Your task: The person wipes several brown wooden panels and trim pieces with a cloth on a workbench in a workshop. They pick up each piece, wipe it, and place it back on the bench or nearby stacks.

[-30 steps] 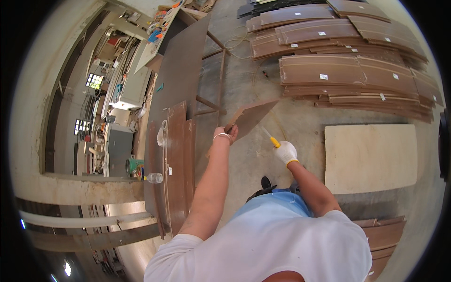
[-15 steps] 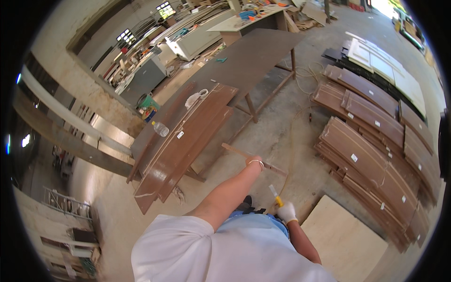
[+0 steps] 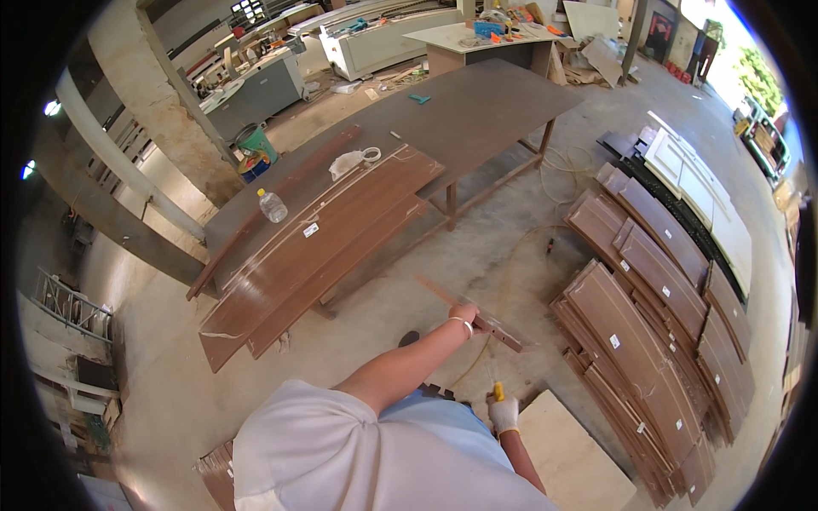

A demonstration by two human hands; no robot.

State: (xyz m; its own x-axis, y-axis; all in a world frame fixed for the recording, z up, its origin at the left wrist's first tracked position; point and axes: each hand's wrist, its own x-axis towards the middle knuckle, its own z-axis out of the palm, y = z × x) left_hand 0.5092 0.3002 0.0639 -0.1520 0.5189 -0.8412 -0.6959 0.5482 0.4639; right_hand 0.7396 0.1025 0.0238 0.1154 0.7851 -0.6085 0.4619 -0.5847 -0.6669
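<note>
My left hand [image 3: 464,314], bare with a bracelet at the wrist, is closed around a narrow brown wooden strip [image 3: 504,335]. The strip slants in mid-air over the floor and sticks out on both sides of my fist. Lower down, my right hand [image 3: 504,415] wears a white glove and grips a yellow-handled tool [image 3: 499,392] close to my waist. Its pale, narrow blade points away from me and is faint against the floor, so its exact kind is unclear. Brown panels [image 3: 294,255] lie on the long dark table [image 3: 490,94] ahead and to the left.
A plastic bottle [image 3: 273,206] and a tape roll [image 3: 371,154] rest on the table. Stacks of brown panels [image 3: 626,341] cover the floor at right, with white panels [image 3: 699,183] beyond. A pale board [image 3: 567,460] lies by my right arm. A thin hose [image 3: 511,264] trails across the floor.
My view has swung, and the table and panel stacks have shifted in it. My left hand still holds the strip and my right hand the yellow-handled tool, now nearer each other.
</note>
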